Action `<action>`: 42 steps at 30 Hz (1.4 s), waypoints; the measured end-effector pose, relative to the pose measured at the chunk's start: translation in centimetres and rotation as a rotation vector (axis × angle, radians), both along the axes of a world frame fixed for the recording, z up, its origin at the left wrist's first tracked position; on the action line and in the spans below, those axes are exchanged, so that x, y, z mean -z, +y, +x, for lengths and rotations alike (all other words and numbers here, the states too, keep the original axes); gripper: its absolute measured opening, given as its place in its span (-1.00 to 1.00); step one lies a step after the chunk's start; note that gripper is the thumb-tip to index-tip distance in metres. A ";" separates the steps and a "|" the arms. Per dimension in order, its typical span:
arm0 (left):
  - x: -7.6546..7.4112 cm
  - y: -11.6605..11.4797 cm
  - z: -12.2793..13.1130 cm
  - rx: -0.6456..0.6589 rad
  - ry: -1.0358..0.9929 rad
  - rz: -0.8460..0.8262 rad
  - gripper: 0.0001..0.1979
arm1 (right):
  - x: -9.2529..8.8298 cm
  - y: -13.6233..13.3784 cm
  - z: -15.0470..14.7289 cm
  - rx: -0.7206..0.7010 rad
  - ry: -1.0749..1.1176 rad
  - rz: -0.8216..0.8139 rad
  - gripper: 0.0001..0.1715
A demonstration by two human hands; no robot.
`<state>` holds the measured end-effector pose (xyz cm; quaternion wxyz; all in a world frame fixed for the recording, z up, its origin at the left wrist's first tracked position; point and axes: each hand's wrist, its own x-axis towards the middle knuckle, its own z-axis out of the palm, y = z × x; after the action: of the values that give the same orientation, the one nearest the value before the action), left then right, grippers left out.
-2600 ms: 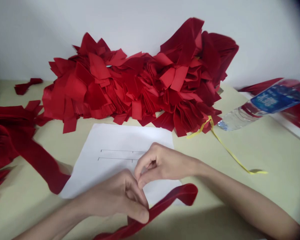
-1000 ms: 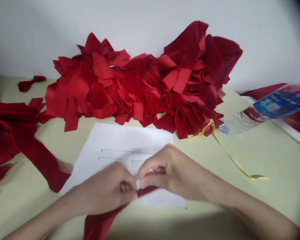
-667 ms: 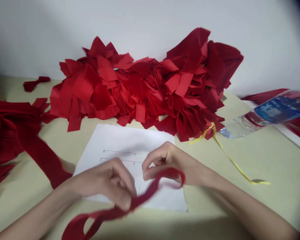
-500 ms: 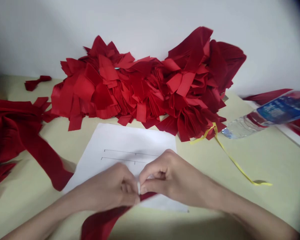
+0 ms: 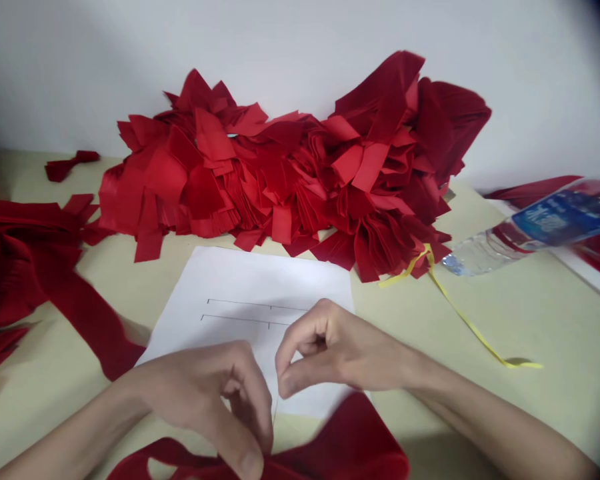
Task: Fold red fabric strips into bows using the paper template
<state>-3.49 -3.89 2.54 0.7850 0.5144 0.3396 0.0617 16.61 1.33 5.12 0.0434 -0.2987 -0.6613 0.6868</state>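
A red velvet ribbon lies across the bottom of the view, looped at its left end. My left hand is closed on the ribbon's middle, thumb in front. Above and to the right of it, my right hand is closed in a pinch over the paper. A thin pale line, possibly a thread, runs down from its fingertips towards the left hand; what the right fingers hold is too fine to make out. Under both hands lies a white paper sheet with two marked lines drawn on it.
A large heap of folded red ribbon bows stands against the wall. More red ribbon lies at the left, near a single small bow. On the right are a plastic bottle on its side and a yellow strip.
My hands were together over the paper and have moved apart. The left hand has come down and towards me with the ribbon, whose right part now shows spread wider.
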 end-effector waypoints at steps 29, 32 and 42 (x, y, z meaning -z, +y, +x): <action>1.4 0.7 0.7 -0.497 -0.367 -0.120 -0.86 | 0.7 0.5 -0.4 0.106 0.172 -0.025 -0.87; 1.5 0.7 0.7 -0.457 -0.334 -0.181 -0.86 | 1.1 1.1 -0.3 0.142 0.169 -0.031 -0.92; 1.3 -0.3 1.3 0.008 0.024 -0.229 -0.94 | 3.1 1.6 -0.1 -0.366 0.190 -0.110 -0.83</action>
<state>-2.20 -4.16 1.23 0.8349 0.4233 0.3516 0.0133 16.56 2.89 2.03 -0.0362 -0.1095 -0.6587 0.7435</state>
